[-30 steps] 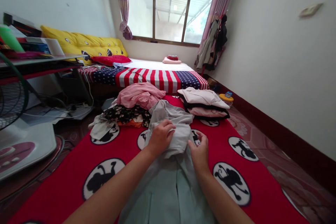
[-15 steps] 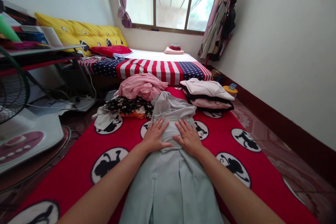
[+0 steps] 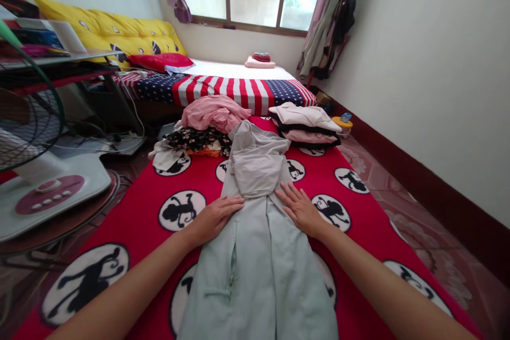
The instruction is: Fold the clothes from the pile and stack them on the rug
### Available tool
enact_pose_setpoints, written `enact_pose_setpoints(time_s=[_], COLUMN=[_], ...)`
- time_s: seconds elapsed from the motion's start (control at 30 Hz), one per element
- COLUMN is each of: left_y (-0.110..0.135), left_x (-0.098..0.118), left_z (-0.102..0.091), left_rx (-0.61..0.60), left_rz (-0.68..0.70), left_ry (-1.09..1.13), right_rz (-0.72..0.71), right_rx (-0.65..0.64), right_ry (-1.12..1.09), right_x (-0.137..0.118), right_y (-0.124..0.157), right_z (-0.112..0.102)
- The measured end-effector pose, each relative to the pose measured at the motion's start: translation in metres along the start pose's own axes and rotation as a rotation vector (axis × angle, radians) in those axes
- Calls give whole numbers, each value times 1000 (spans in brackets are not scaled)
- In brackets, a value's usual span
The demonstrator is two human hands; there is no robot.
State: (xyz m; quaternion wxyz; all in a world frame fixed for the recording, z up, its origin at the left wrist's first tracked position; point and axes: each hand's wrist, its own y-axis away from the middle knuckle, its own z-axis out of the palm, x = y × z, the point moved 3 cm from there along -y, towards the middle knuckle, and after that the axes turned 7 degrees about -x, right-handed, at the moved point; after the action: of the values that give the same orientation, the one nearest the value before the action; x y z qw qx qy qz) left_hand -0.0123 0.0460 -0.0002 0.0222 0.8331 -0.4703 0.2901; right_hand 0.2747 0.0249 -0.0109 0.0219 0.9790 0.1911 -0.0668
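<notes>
A pale grey-green garment (image 3: 255, 255) lies lengthwise before me, its lighter hooded-looking upper part (image 3: 257, 170) bunched at the far end and its long lower part running toward me. My left hand (image 3: 218, 215) rests flat on its left edge, fingers together and stretched out. On the right edge lies my right hand (image 3: 299, 208), palm down with fingers apart. Neither hand grips the cloth. Under it spreads a red blanket (image 3: 147, 255) printed with black monkeys in white circles.
Beyond the garment, a loose heap of pink clothing (image 3: 215, 111) and black floral cloth (image 3: 195, 139) sits left; a folded stack (image 3: 305, 117) sits right. A fan (image 3: 51, 186) stands at left. Behind is a bed with a flag-striped cover (image 3: 223, 90). A wall (image 3: 430, 85) bounds the right.
Both hands have slid apart and toward me, from the garment's middle out to its side edges. The view has tilted down a little.
</notes>
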Motion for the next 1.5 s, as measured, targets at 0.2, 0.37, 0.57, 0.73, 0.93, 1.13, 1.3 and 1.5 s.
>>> enact_pose_setpoints(time_s=[0.2,0.37,0.57,0.73,0.93,1.13,1.3,1.5], left_y=[76,119,108,58,4,-30,-53,-52], left_x=[19,43,52,53,36,4,-7,-13], left_z=[-14,-22,-27,-23,-15,-20,-23,-33], left_rx=[-35,-146,-64,85,156,143,96,109], left_rz=[-27,-87,-25,-301,-640,-810,-816,-794], left_ry=[-24,-144,-140,-203,-271,-344,-387,-370], right_rz=[-39,-73,-8,11,129,312,366,418], right_rx=[62,92,347,336,81,-91,-172,-220], right_ry=[-187,-328,-445,-532,-589,-296,-195,-204], right_x=[-9,-26,-47,-93,-131,-142,-149,-153], right_y=[93,147,154,115,59,42,44,48], right_z=[-6,-6,-21,-37,-28,-33,-38,-32])
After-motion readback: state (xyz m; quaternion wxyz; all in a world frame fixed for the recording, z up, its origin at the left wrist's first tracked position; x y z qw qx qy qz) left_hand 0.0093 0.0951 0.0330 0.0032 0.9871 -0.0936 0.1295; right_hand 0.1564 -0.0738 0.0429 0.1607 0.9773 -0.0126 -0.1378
